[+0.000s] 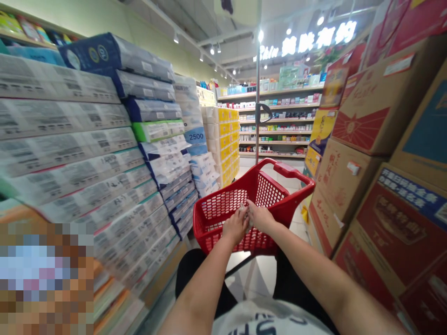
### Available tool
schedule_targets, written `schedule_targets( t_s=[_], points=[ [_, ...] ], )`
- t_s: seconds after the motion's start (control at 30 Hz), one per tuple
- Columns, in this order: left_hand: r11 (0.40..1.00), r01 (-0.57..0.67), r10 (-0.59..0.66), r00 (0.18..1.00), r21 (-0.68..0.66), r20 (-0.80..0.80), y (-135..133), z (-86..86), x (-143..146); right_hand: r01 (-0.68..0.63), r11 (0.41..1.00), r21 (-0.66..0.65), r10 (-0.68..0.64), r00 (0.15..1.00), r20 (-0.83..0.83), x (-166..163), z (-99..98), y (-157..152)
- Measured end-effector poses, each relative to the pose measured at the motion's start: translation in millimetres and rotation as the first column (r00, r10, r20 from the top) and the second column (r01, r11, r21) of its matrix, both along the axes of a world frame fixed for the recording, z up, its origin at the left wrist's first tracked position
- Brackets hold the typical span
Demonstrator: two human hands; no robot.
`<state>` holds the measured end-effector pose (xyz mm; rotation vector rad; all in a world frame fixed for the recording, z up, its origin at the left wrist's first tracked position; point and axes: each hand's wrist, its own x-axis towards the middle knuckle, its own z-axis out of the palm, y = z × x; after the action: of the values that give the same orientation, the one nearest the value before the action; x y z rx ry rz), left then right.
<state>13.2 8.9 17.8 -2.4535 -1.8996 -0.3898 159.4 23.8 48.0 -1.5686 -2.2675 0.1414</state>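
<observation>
Closest to me, my left hand [234, 226] and right hand [261, 217] meet over the near side of the red cart [293, 207], fingers pinched on a pale scrap [249, 224] too small to name. Wrapped packs [87, 121] tower left, cartons [365, 107] right. Way back: stocked shelves [289, 120] under a glowing sign [307, 41].

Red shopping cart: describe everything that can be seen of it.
The red shopping cart looks plastic and glossy, with grid-holed walls, a holed panel at its far end and a looped handle above. A dark bar shows beneath. It stands upright over pale floor tiles, between stacked packs on the left and cardboard boxes on the right. The left hand and right hand are together over its near side; whether they touch it is unclear. Its wheels are out of view.
</observation>
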Motion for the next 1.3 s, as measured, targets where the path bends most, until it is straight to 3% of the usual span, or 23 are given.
schedule_targets(
  t_s=[0.07,0.13,0.23,0.33,0.5,0.6,0.8,0.93,1.07,1.2,1.3],
  points=[
    [0.997,-0.034,0.033,0.999,-0.065,-0.025,1,0.3,-1,-0.054,0.998,-0.035,0.051,0.994,-0.093,21,14.2,9],
    [0.996,-0.052,0.050,0.998,-0.074,-0.024,3,0.0,-2,-0.029,0.998,0.050,0.033,0.995,-0.092,52,28.3,20],
    [0.999,-0.035,0.034,0.999,0.031,0.019,5,-1.1,3,0.095,0.980,0.175,-0.114,0.988,0.101,100,36.4,32],
    [1.000,-0.021,0.021,0.999,0.008,0.025,6,0.4,15,0.071,0.961,0.267,-0.140,0.958,0.249,123,24.7,34],
    [0.993,0.119,-0.121,0.989,-0.018,-0.090,7,9.5,40,0.227,0.858,0.460,-0.320,0.938,0.134,111,1.3,27],
    [0.993,0.120,-0.120,0.981,-0.008,-0.153,8,10.9,48,0.234,0.854,0.465,-0.316,0.943,0.105,105,-0.8,27],
    [1.000,0.000,0.001,0.979,0.007,-0.205,15,5.7,60,0.239,0.838,0.491,-0.328,0.939,0.102,103,-2.9,31],
    [0.999,0.051,-0.048,0.982,0.010,-0.182,20,11.2,69,0.236,0.842,0.484,-0.313,0.946,0.084,99,-3.1,30],
    [0.994,0.065,-0.079,0.986,-0.091,-0.150,16,15.1,47,0.231,0.842,0.488,-0.304,0.950,0.075,97,-2.4,28],
    [0.994,0.028,-0.049,0.977,-0.104,-0.210,8,14.2,15,0.243,0.836,0.491,-0.309,0.950,0.055,95,-4.2,25],
    [0.993,0.027,-0.052,0.975,-0.116,-0.216,11,17.3,16,0.251,0.831,0.497,-0.316,0.947,0.050,93,-5.2,25]
  ],
)
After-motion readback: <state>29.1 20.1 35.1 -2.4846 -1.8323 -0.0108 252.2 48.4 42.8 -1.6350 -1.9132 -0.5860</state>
